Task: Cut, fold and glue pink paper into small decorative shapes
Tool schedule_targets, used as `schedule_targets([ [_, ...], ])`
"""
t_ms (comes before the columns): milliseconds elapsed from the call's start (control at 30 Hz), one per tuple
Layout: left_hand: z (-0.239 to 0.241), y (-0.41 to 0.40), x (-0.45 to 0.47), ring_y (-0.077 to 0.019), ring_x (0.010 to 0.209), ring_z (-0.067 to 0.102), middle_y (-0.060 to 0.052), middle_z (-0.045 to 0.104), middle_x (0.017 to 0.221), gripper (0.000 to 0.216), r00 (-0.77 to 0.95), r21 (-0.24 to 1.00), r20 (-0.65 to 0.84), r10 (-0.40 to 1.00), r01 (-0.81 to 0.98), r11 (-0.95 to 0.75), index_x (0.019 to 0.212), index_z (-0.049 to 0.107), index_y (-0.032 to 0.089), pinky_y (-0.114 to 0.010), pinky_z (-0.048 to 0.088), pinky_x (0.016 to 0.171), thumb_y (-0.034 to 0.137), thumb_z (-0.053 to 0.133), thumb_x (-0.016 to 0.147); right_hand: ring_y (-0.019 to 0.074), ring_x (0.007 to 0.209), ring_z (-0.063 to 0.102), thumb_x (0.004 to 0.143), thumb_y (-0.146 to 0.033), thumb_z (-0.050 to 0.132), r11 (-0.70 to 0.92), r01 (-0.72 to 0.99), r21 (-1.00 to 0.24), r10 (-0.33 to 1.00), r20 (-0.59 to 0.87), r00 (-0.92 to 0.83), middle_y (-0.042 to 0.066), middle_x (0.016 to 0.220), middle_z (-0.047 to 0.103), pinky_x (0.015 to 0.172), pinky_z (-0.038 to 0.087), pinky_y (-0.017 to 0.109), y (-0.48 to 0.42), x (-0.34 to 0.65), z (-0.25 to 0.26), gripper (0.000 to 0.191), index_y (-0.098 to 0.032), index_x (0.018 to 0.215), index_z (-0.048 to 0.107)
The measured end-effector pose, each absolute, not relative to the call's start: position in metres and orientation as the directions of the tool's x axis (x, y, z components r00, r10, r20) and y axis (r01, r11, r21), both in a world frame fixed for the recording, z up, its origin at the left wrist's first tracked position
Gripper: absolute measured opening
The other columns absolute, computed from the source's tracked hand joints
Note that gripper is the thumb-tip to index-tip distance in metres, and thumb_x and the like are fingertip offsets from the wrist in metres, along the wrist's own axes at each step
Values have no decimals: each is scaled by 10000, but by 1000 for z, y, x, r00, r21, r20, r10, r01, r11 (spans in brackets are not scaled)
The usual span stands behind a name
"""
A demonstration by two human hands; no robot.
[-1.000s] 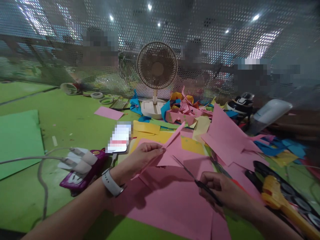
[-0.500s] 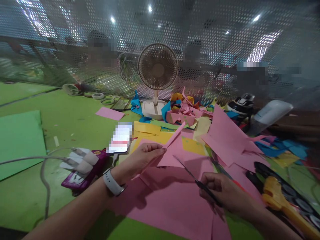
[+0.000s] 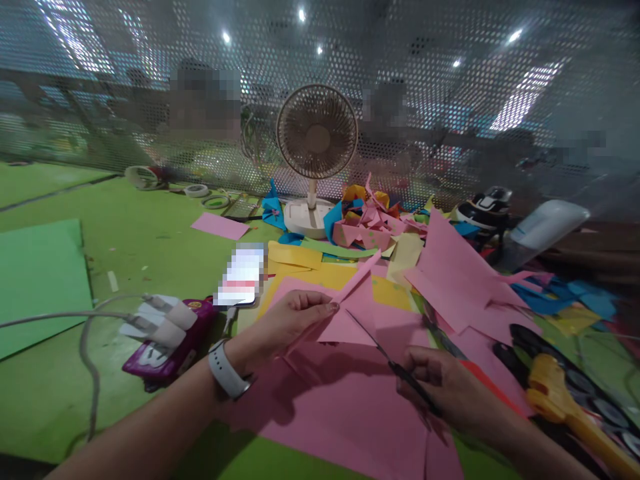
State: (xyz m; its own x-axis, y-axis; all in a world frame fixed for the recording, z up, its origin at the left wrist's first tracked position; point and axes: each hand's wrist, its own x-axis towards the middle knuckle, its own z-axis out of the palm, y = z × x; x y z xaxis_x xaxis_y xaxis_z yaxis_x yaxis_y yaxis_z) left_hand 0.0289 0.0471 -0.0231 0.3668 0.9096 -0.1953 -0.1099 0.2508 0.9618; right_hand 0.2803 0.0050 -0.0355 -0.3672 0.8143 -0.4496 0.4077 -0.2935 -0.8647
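Pinched between the thumb and fingers of my left hand (image 3: 305, 317) is a piece of pink paper (image 3: 357, 279), with a narrow folded strip pointing up and away to the right. My right hand (image 3: 433, 380) is closed on black-handled scissors (image 3: 373, 337). Their blades look together and point up-left, with the tip close to the held paper's right side. Beneath both hands lies a large pink sheet (image 3: 350, 407), shadowed by the hands. My fingers partly hide the scissors' handles.
A phone (image 3: 243, 273) and a purple power strip (image 3: 170, 343) with plugs are on the left. A fan (image 3: 317, 140) stands at the back beside paper scraps (image 3: 365, 227). More pink sheets (image 3: 460, 273), a yellow-handled tool (image 3: 555, 393) and a clear bottle (image 3: 547, 230) are on the right.
My left hand and the pink paper have shifted slightly right and down. The scissors stay in my right hand, almost in the same place.
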Motion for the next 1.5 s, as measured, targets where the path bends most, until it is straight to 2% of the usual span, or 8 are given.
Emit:
schedule_targets([
  [200, -21, 45, 31, -114, 725, 559, -25, 672, 796, 193, 401, 967, -193, 896, -80, 244, 773, 696, 165, -222, 421, 704, 353, 686, 733, 31, 343, 393, 636, -409, 750, -336, 392, -856, 803, -478, -357, -87, 477, 459, 326, 299, 155, 4, 276, -32, 367, -180, 638, 463],
  [600, -21, 43, 32, -95, 693, 535, -11, 653, 768, 188, 414, 965, -193, 889, -86, 249, 765, 687, 165, -205, 402, 674, 351, 683, 740, 34, 330, 414, 680, -465, 708, -317, 428, -847, 794, -483, -369, -73, 475, 497, 300, 308, 132, 4, 278, -40, 373, -173, 679, 477],
  [867, -19, 41, 35, -98, 729, 561, -26, 671, 790, 143, 398, 948, -197, 896, -156, 278, 760, 699, 162, -206, 417, 719, 301, 699, 731, 31, 328, 400, 694, -425, 705, -330, 403, -853, 794, -482, -370, -88, 481, 467, 302, 291, 138, 3, 277, -41, 348, -184, 665, 456],
  [1033, -28, 45, 32, -123, 783, 583, -46, 682, 845, 188, 420, 929, -203, 884, -204, 310, 804, 702, 156, -239, 431, 777, 318, 717, 709, 35, 329, 403, 684, -423, 707, -316, 409, -856, 799, -473, -373, -87, 468, 467, 304, 286, 143, 4, 275, -40, 352, -186, 649, 449],
  [1367, -27, 43, 32, -112, 754, 568, -40, 672, 823, 180, 422, 945, -189, 887, -168, 282, 791, 698, 155, -227, 423, 753, 327, 689, 737, 33, 304, 375, 724, -449, 666, -284, 443, -850, 792, -468, -391, -86, 461, 490, 306, 278, 152, 4, 278, -39, 341, -186, 672, 456],
  [1500, -24, 43, 33, -124, 753, 569, -39, 668, 813, 218, 410, 950, -207, 888, -132, 283, 776, 690, 151, -233, 429, 741, 358, 708, 708, 39, 334, 393, 690, -454, 693, -277, 443, -852, 809, -456, -370, -84, 465, 482, 326, 274, 158, 5, 277, -35, 358, -184, 651, 461],
])
